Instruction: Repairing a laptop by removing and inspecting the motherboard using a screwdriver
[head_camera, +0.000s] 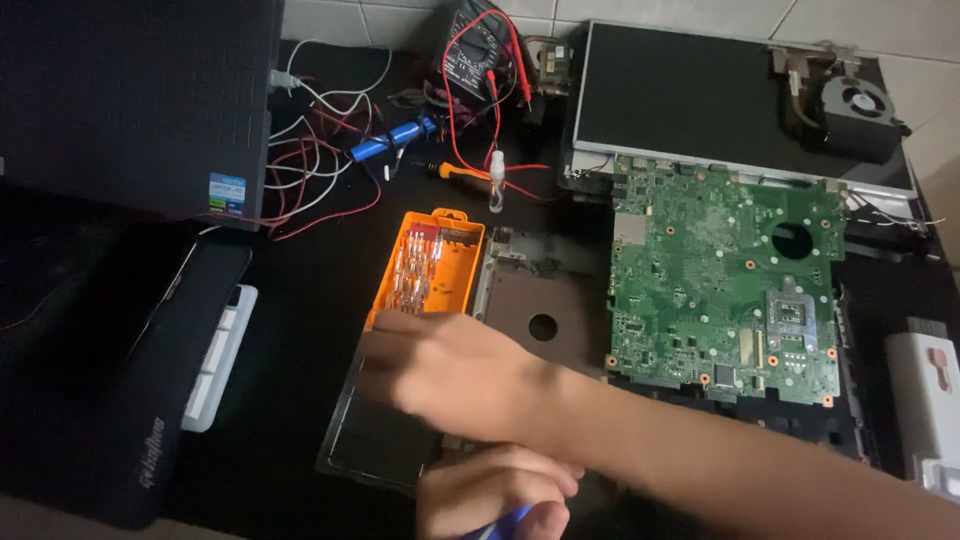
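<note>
left hand (495, 500): nearest the camera, bottom edge, fingers curled tight round a small blue-tipped tool (508, 520); only a sliver of the tool shows, kind can't be told.
right hand (450, 370): arm comes in from the right and crosses over the left hand; hand blurred, fingers stretched flat and loose, gripping nothing visible, lying over the clear lid (375, 440) just below the orange bit case.
clear lid: transparent plastic tray, flat on the black table (300, 330), partly hidden under the right hand; can't tell if anything is in it.
orange bit case (428, 268): bright orange rectangular holder, upright rows of clear-and-metal screwdriver bits in its slots, lower edge touching the right hand's fingers; sits left of the bare laptop base.
laptop base (535, 305): grey-brown shell with a round hole, between bit case and motherboard.
motherboard (725, 285): green board, round cutout top right, square socket lower right, lying on the base.
white block (925, 395): white plastic piece, far right edge, apart from the hands.
black device (175, 360): dark casing with white panel, left side.
small vial (497, 180): clear bottle, upright, beyond the bit case.
orange screwdriver (452, 171): lying just left of the vial.
wires (320, 150): red and white tangle with a blue cylinder.
multimeter (485, 50): dark, red leads, far back.
screen panel (680, 95): dark, lying flat at the back, fan with heat pipe (850, 105) on its right corner.
</note>
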